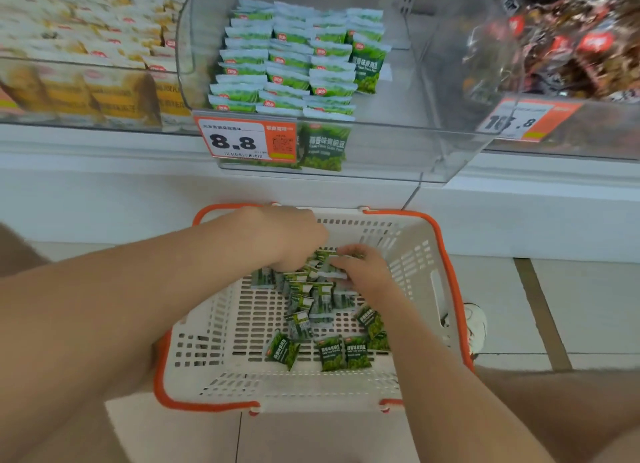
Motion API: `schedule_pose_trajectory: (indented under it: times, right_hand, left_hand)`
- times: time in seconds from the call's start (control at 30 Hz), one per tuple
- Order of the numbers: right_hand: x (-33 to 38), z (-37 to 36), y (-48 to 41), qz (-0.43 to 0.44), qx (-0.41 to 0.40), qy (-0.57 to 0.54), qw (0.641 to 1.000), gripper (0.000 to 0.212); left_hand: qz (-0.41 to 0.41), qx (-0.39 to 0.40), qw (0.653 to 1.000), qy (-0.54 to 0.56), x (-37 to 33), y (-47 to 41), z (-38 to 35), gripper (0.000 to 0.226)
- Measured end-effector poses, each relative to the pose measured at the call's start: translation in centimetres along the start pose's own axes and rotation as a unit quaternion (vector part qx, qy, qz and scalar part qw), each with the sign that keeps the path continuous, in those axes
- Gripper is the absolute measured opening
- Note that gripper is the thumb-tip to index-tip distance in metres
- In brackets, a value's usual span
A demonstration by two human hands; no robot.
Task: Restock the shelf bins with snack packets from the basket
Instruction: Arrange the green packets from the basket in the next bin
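Observation:
A white basket (429,255) with an orange rim sits on the floor below the shelf. Several small green snack packets (311,300) lie scattered on its bottom. My left hand (287,237) reaches down into the far side of the basket, fingers curled over a bunch of packets. My right hand (363,268) meets it from the right and grips packets in the same pile. Above, a clear shelf bin (433,123) holds rows of the same green packets (287,61) on its left side; its right side is bare.
A yellow-packet bin (86,82) stands to the left and a dark red-packet bin (571,47) to the right. Orange price tags (246,139) hang on the bin fronts. A white shoe (474,324) rests on the tiled floor beside the basket.

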State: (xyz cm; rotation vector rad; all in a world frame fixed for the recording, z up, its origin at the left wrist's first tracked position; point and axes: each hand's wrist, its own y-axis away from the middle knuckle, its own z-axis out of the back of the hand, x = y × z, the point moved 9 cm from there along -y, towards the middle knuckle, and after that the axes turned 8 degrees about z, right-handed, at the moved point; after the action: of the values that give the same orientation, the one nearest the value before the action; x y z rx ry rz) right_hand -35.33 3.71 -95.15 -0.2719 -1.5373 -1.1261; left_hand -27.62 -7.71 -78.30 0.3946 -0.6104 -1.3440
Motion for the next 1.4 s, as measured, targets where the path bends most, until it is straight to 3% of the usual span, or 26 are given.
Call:
schedule_pose_trajectory:
  times: [0.03,0.1,0.17,0.3,0.37,0.43,0.5,0.6,0.67,0.8,0.87,0.97,1.07,1.17,1.27,1.4]
  right_hand:
    - [1.3,-0.5,0.8,-0.020,0.024,-0.080,0.996,0.024]
    - [4.1,-1.4,2.7,-0.049,0.077,-0.211,0.973,0.023]
    - [6.7,-2.1,4.6,-0.058,0.132,-0.286,0.947,0.037]
    - [10.8,-1.9,7.6,0.024,0.213,-0.211,0.954,0.041]
    - [12.2,-1.5,8.3,0.067,0.215,-0.144,0.964,0.044]
    - [14.0,-0.6,8.2,0.144,0.169,-0.060,0.973,0.041]
    - [16.2,0.5,8.4,0.225,0.101,0.015,0.969,0.057]
    - [18.9,0.7,9.4,0.293,0.073,0.025,0.953,0.072]
    - [20.5,0.7,10.4,0.326,0.065,0.032,0.943,0.065]
    - [23.7,1.7,12.7,0.374,0.020,0.023,0.927,0.051]
    - [25.9,2.7,14.1,0.414,-0.029,-0.001,0.910,0.044]
    - [29.4,3.8,15.7,0.467,-0.116,-0.031,0.876,0.015]
    - [32.6,5.0,15.6,0.493,-0.195,-0.007,0.848,0.014]
    - [35.4,6.2,12.9,0.450,-0.276,0.200,0.825,0.029]
    - [36.6,6.2,7.9,0.369,-0.229,0.317,0.843,0.036]
    - [36.9,5.5,2.0,0.268,-0.184,0.401,0.856,0.044]
  left_hand:
    - [-0.004,-0.001,1.000,0.021,0.0,0.5,0.4,0.010]
    - [-0.018,-0.011,0.998,0.061,-0.1,1.1,1.2,0.032]
    - [-0.018,-0.035,0.991,0.125,0.3,1.4,1.7,0.045]
    - [-0.022,-0.126,0.967,0.221,1.4,2.6,4.4,0.023]
    - [-0.018,-0.152,0.949,0.274,2.2,3.4,5.4,0.024]
    - [-0.020,-0.156,0.924,0.349,3.0,4.6,6.3,0.031]
    - [-0.033,-0.170,0.898,0.403,3.7,5.9,7.4,0.036]
    - [-0.031,-0.206,0.868,0.451,4.9,7.8,9.0,0.042]
    - [-0.032,-0.218,0.852,0.476,5.2,8.8,9.7,0.055]
    - [-0.038,-0.258,0.814,0.519,6.0,10.2,11.0,0.050]
    - [-0.016,-0.318,0.786,0.530,7.3,11.0,12.0,0.036]
    - [0.048,-0.457,0.755,0.468,9.7,12.6,13.6,0.019]
    - [0.084,-0.518,0.776,0.351,10.3,12.7,15.1,0.014]
    - [0.077,-0.522,0.816,0.236,9.5,10.9,16.2,0.027]
    - [0.090,-0.451,0.871,0.173,9.4,7.8,15.8,0.048]
    - [0.098,-0.330,0.920,0.187,9.7,4.5,13.8,0.063]
